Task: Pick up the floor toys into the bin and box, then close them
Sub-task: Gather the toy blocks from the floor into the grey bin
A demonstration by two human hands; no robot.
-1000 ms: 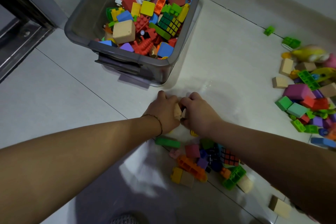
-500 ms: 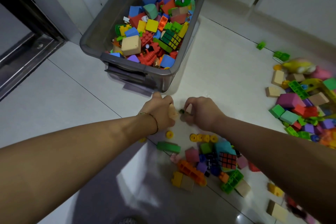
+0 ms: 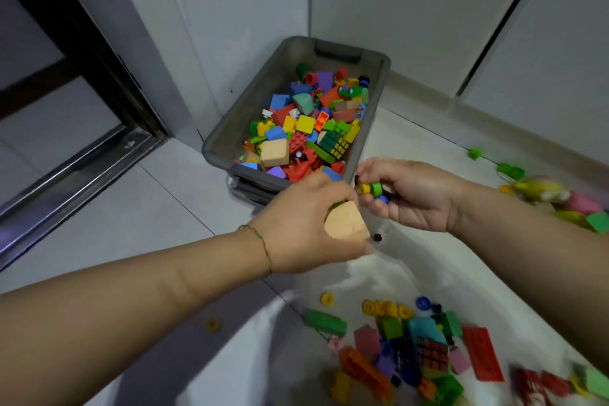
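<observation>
A grey plastic bin (image 3: 227, 128) stands open in the corner, holding several coloured blocks. My left hand (image 3: 303, 224) is raised just in front of the bin's near edge and grips a tan foam block (image 3: 346, 222). My right hand (image 3: 412, 194) is beside it, palm up, fingers curled round small toy pieces (image 3: 372, 189), yellow, green and blue. A tiny dark piece (image 3: 378, 237) shows below the two hands. More toys (image 3: 405, 349) lie on the floor below my hands.
A second heap of toys (image 3: 560, 201) lies on the tiles at the right edge, with two green bricks (image 3: 509, 171) apart from it. A yellow ring (image 3: 213, 324) lies alone on the floor. White cabinet doors stand behind the bin; a dark sliding-door track (image 3: 82, 165) runs at left.
Both hands have lifted off the floor and risen toward the bin's near edge, carrying the tan block and the small pieces. The view tilted up, showing the whole bin and wall.
</observation>
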